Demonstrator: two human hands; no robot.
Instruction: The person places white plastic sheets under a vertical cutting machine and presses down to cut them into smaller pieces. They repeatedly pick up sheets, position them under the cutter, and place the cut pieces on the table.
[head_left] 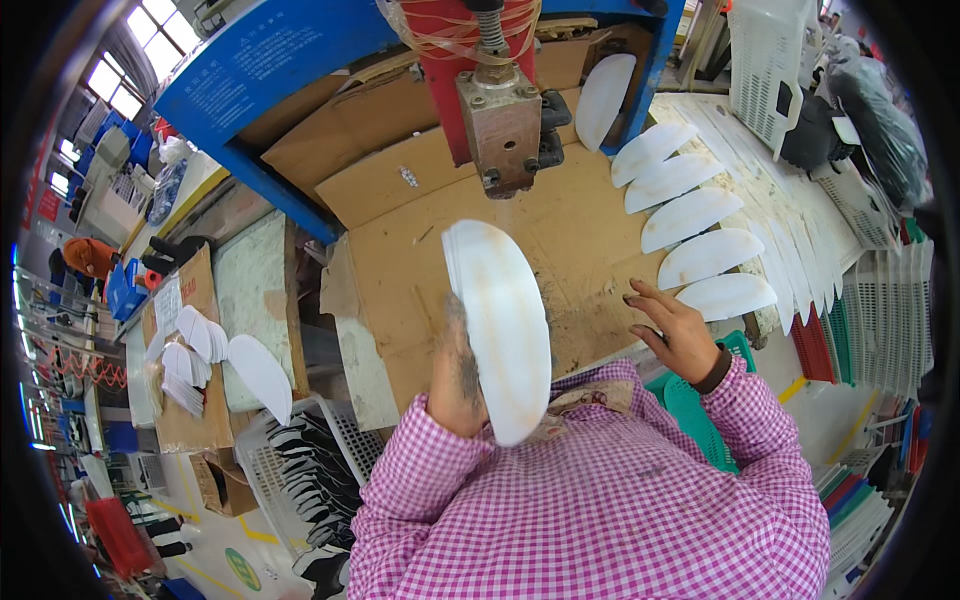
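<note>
My left hand (pixel 457 385) grips a thick stack of white half-moon sheets (pixel 505 330), held upright in front of my chest. Several layers show along the stack's left edge; its broad face has faint brownish smudges. Dark smears mark the hand, and the stack hides most of its fingers. On the right, my right hand (pixel 678 330) hovers with fingers apart and holds nothing. Close to it lies a half-moon sheet (pixel 728 296), nearest in a row of similar white pieces. Another such white piece (pixel 603 100) leans inside the blue machine frame (pixel 280 85).
A metal press head (pixel 502 130) hangs over the cardboard-covered bed (pixel 590 250). More white pieces (pixel 258 375) lie on the left-hand table. Below it stands a crate (pixel 262 465) with dark curved pieces. A green basket (pixel 690 420) sits by my right arm; stacked crates (pixel 888 320) stand farther right.
</note>
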